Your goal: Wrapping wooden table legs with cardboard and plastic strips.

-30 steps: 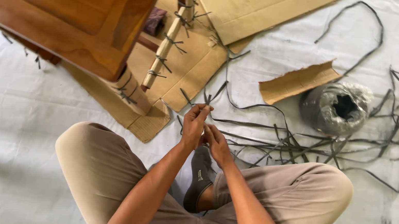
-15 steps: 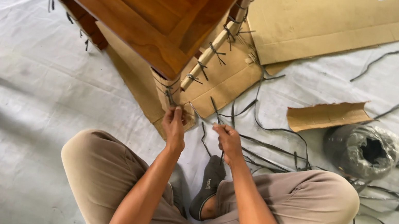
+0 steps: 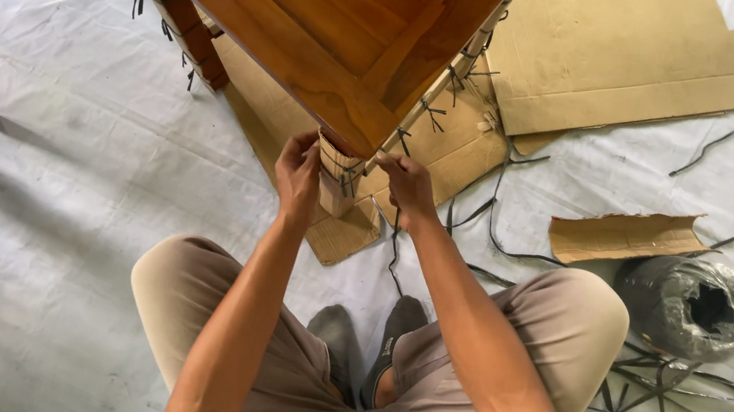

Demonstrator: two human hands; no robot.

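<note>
While seated cross-legged on the floor: a person works at the near corner of a wooden table.
Left hand: fingers curled closed against the left side of the cardboard-wrapped table leg, touching the wrap.
Right hand: closed, pinching a dark strap at the right side of the same leg; the strap's loose end hangs down toward the person's feet.
Leg wrap: bands of dark strap already circle the cardboard just between the two hands; knot detail too small to tell.
Wooden tabletop: brown, panelled, overhangs the leg and hides its upper part from view.
Side rail: also wrapped in cardboard, tied at intervals with short strap ends sticking out, runs up and right from the leg.
Far leg: dark wood, strap ties along it, partly hidden under the tabletop.
Cardboard sheets: flat on the floor under and behind the table.
Cardboard scrap: folded strip, right of the hands, well apart.
Strap roll: grey, plastic-covered, hollow centre, just below the scrap.
Loose straps: tangled heap near the right knee.
Floor cover: white sheeting, creased.
Socks: grey, between the knees.
</note>
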